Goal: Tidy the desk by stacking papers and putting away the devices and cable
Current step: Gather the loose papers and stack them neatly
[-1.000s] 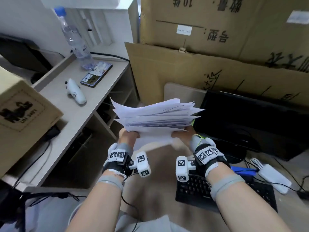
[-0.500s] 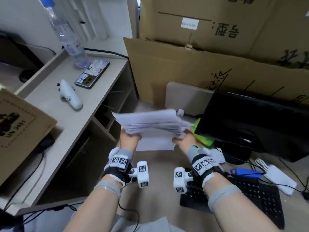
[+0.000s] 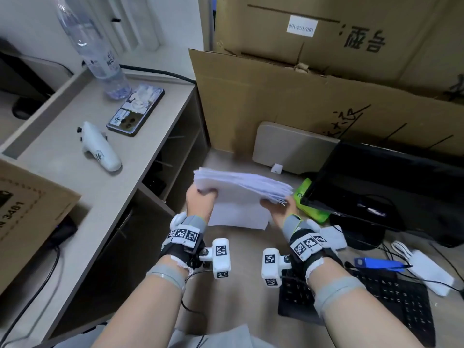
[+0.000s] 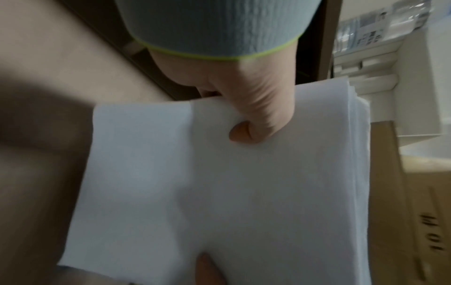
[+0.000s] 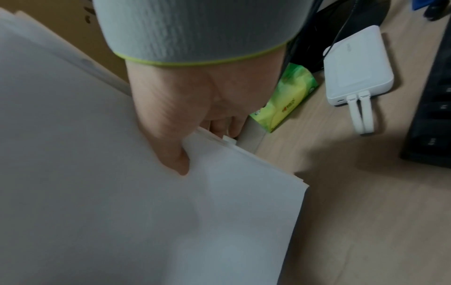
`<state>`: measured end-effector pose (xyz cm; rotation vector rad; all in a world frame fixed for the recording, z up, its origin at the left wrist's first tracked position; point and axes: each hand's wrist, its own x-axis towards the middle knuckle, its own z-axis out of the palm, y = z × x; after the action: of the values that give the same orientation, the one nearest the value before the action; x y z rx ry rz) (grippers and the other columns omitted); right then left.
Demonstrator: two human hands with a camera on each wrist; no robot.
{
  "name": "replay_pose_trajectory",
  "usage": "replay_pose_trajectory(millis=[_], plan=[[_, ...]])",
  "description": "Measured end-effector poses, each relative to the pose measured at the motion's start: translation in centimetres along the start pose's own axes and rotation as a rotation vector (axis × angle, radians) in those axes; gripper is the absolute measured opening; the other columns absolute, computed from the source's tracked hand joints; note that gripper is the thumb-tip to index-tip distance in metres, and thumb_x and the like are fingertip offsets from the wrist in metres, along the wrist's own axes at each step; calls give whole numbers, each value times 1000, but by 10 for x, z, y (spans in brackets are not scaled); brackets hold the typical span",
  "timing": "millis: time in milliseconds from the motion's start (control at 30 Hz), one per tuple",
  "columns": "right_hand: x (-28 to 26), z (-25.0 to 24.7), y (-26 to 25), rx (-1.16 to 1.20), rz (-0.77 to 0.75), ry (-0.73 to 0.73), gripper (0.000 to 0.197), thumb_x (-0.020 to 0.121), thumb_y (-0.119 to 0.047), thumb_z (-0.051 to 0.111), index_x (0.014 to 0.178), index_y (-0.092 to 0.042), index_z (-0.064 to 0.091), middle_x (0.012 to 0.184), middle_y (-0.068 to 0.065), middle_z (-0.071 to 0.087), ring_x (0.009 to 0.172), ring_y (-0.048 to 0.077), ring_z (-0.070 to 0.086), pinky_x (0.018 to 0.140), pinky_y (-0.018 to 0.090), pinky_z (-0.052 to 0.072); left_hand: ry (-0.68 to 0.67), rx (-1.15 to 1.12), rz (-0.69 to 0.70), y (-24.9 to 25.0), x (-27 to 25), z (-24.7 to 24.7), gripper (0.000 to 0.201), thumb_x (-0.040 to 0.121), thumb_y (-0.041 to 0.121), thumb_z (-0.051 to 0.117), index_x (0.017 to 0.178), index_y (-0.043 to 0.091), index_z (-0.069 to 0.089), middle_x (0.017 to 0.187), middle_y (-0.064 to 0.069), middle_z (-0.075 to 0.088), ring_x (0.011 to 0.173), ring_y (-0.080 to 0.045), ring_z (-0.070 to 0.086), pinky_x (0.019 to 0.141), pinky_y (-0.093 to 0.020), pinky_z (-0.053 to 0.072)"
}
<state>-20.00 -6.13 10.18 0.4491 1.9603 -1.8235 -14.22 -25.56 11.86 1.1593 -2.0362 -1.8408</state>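
Note:
A thick stack of white papers stands on its edge on the beige desk, held between both hands. My left hand grips its left end, thumb on the near sheet. My right hand grips the right end, thumb pressed into the near face. The stack fills both wrist views. A white power bank with short white cables lies at the right. A phone and a white controller lie on the left shelf.
A black keyboard sits under my right forearm, with a blue pen-like device beyond it. A black monitor, a green tissue pack, a beige board and cardboard boxes stand behind. A water bottle is on the shelf.
The stack was lifted and fanned out a second ago; now it is lower, its bottom edge down on the desk, and the sheets are more even.

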Motion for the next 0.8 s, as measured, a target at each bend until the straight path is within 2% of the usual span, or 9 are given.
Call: replay_pose_trajectory(millis=[67, 200, 267, 333, 400, 500, 600, 700, 800], plan=[[-4, 7, -14, -145, -127, 50, 30, 83, 7, 65, 112, 0, 64, 95, 4, 68, 86, 11, 58, 60, 0, 42, 23, -52, 67, 16, 1, 0, 14, 65, 11, 57, 78, 14, 60, 68, 0, 59, 64, -16, 52, 63, -28, 44], [-7, 11, -16, -122, -274, 124, 25, 79, -1, 66, 98, -16, 72, 94, 0, 72, 88, 17, 66, 76, 17, 50, 104, -129, 136, 27, 5, 0, 12, 66, 14, 59, 75, 22, 61, 70, 2, 61, 66, -16, 52, 65, -29, 46], [-8, 13, -5, -190, -216, 118, 24, 80, 0, 66, 99, -13, 71, 92, 1, 69, 85, 13, 61, 74, 15, 48, 88, -91, 105, 10, 6, 1, 24, 68, 15, 58, 90, 18, 67, 79, 2, 65, 73, -18, 58, 70, -30, 49], [-8, 13, 9, -309, -45, 79, 21, 80, -7, 72, 100, -8, 72, 90, 5, 67, 84, 16, 59, 77, 27, 48, 19, 8, -5, -12, 6, 3, 38, 71, 15, 61, 109, 10, 66, 92, -3, 68, 87, -24, 65, 77, -31, 49], [-4, 9, 22, -368, 88, 41, 29, 79, -15, 77, 106, -7, 71, 98, 7, 69, 87, 19, 60, 85, 33, 49, -26, 121, -120, -30, 8, 2, 35, 80, 10, 65, 115, 6, 64, 99, -8, 68, 101, -31, 66, 83, -32, 49], [0, 6, 25, -368, 87, 61, 33, 81, -20, 77, 110, -7, 70, 103, 9, 69, 96, 23, 64, 93, 36, 48, -28, 168, -116, -40, 9, 1, 35, 84, 9, 67, 118, 8, 64, 106, -10, 70, 104, -31, 67, 94, -39, 52], [1, 3, 26, -395, 59, 88, 33, 79, -29, 77, 101, -5, 71, 103, 20, 72, 100, 36, 68, 87, 40, 52, -38, 148, -66, -38, 9, -2, 29, 80, 13, 73, 108, 11, 67, 100, -10, 73, 96, -29, 68, 92, -46, 54], [1, -3, 23, -337, -9, 74, 28, 82, -29, 76, 96, -4, 73, 100, 19, 74, 91, 28, 71, 81, 37, 55, -57, 98, 33, -25, 5, -11, 26, 70, 23, 83, 80, 12, 61, 78, -7, 68, 69, -20, 59, 71, -39, 54], [0, -11, 17, -207, -28, 94, 15, 82, -32, 76, 82, -17, 73, 90, 5, 75, 88, 23, 71, 87, 42, 57, -188, 105, -86, -20, 3, -20, 37, 66, 32, 88, 89, 12, 67, 86, -6, 75, 71, -20, 71, 71, -38, 60]])
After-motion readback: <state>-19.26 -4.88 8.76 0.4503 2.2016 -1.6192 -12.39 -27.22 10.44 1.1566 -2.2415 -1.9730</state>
